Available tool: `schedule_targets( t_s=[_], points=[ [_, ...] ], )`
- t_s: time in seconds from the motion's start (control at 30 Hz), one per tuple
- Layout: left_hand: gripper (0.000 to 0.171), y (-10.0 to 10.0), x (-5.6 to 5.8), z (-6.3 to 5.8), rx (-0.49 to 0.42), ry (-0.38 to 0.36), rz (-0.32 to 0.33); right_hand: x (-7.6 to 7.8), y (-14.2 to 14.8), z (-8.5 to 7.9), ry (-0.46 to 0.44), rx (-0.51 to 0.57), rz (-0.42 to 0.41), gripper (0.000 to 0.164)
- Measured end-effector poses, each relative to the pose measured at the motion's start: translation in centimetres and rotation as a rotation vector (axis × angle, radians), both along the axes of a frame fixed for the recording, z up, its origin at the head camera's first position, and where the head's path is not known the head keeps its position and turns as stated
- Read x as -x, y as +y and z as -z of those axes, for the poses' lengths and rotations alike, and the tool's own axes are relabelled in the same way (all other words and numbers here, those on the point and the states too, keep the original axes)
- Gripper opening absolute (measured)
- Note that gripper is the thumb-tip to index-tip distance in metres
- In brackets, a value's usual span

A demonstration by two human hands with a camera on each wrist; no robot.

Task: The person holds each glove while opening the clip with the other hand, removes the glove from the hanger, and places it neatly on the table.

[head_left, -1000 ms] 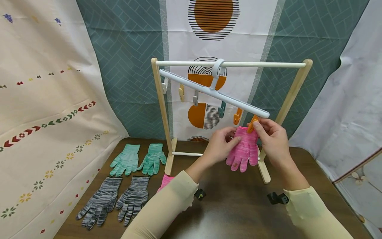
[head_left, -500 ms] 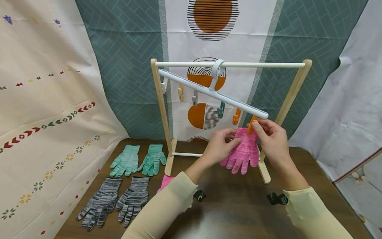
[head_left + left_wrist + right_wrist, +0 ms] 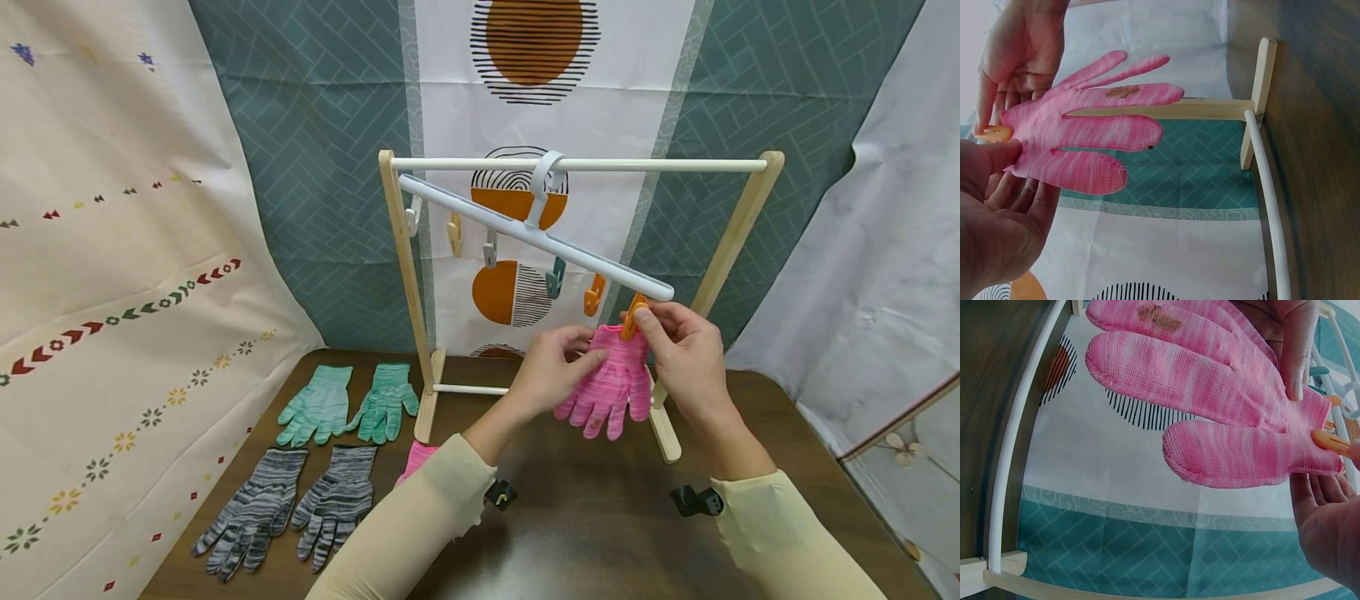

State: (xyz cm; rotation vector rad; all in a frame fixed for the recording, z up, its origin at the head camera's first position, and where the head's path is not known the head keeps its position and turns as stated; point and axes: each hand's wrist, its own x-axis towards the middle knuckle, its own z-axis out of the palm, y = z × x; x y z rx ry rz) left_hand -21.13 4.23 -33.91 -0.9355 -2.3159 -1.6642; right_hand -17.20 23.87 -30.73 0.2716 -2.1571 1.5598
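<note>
A pink knit glove (image 3: 611,379) hangs fingers-down below the low right end of the tilted white clip hanger (image 3: 536,233). My left hand (image 3: 551,371) pinches the left side of its cuff, thumb in front. At the cuff's right side, my right hand (image 3: 690,358) pinches an orange clip (image 3: 633,317) between thumb and fingers. In the right wrist view the clip (image 3: 1332,442) lies over the cuff of the glove (image 3: 1235,450). A brown mark (image 3: 1124,92) shows on one glove finger in the left wrist view.
The hanger hooks over the white top rail (image 3: 660,165) of a wooden-legged rack. Several other clips, such as a teal one (image 3: 555,277), hang along it. At left on the table lie green gloves (image 3: 318,404), grey striped gloves (image 3: 255,508) and a partly hidden pink glove (image 3: 416,458).
The glove's fingers have swung slightly left and spread apart. Both hands keep their hold at the cuff and clip, nearly in place.
</note>
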Motion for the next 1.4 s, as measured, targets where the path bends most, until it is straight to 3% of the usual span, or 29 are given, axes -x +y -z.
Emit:
schedule_targets(
  t_s=[0.77, 1.4],
  points=[
    [0.030, -0.8, 0.0, 0.5, 0.018, -0.018, -0.018, 0.2, -0.3, 0.1, 0.022, 0.022, -0.002, 0.043],
    [0.030, -3.1, -0.1, 2.2, -0.005, -0.024, -0.047, 0.5, 0.1, 0.2, 0.022, 0.082, -0.029, 0.037]
  ],
)
